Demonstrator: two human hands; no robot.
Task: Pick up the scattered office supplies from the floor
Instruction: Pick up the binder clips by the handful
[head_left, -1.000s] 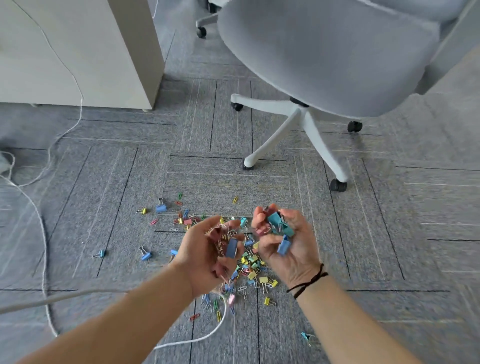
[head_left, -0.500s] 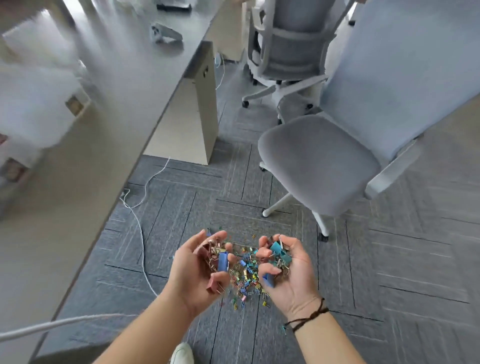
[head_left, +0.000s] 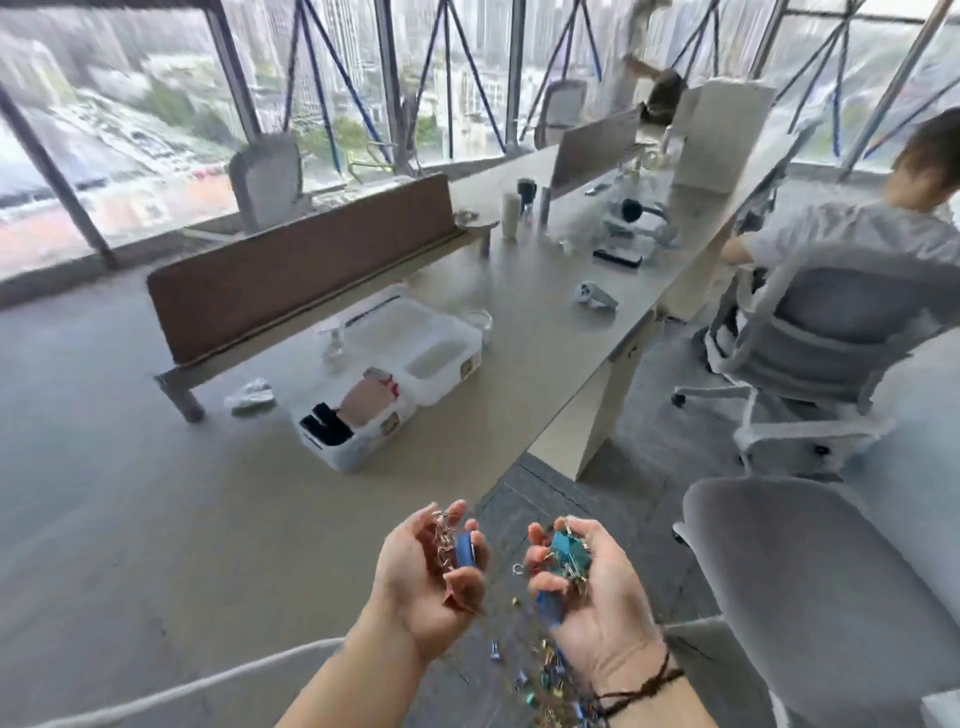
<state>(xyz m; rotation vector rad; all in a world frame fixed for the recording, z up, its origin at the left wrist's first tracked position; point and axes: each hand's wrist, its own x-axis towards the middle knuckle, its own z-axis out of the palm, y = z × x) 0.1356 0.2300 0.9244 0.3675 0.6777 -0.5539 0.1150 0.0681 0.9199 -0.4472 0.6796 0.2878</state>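
Floor-to-ceiling windows with a blurred city view run behind a long beige bench (head_left: 467, 467) that fills the left and middle of the scene. Along its far edge stands a brown divider panel (head_left: 291, 280). Toward the middle of the bench sit 2 white plastic storage bins (head_left: 395, 374) side by side — the nearer one holds dark and pink items, too blurred to name.

Near the bench's front edge, both hands are raised palm-up, close together but apart. The left hand (head_left: 421, 582) cups a small heap of binder clips, fingers curled around a blue binder clip (head_left: 464, 550), some silver wire handles and a reddish clip at the thumb. The right hand (head_left: 592, 592), with a black cord bracelet (head_left: 639, 688) at the wrist, curls its fingers around a teal binder clip (head_left: 565, 545) and more clips beneath it.

Below and between the wrists, many small coloured binder clips (head_left: 545, 680) lie scattered on the grey carpet floor (head_left: 540, 499), blurred.

At the right, a grey fabric office chair (head_left: 810, 587) stands just beside the right forearm; behind it, a seated person in a grey shirt (head_left: 852, 228) occupies a grey mesh-backed chair (head_left: 831, 332) at the bench's right end. A white cable (head_left: 171, 691) crosses the lower left corner.
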